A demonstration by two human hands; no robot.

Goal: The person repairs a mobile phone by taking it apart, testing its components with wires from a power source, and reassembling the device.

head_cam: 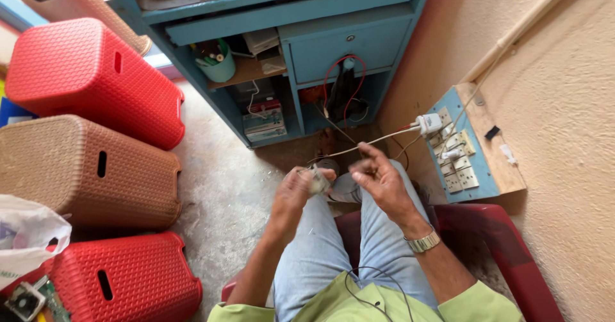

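Ahead of you stands a blue desk (346, 47) with a drawer and open shelves, a green cup (218, 66) of tools on one shelf. To your left three woven plastic stools are stacked on their sides: a red stool (90, 79), a brown stool (83, 175) and another red one (128, 277). You sit on a red chair (500, 245) in jeans. On the wall at your right hangs a switchboard (458, 155) with a white adapter (428, 123) plugged in. A thin cable (365, 146) runs from the adapter toward your hands. Your right hand (381, 181), a watch (424, 241) on its wrist, pinches the cable between narrowed fingers. Your left hand (295, 194) is closed around a small white part (318, 181), just beside the right hand, above your knees.
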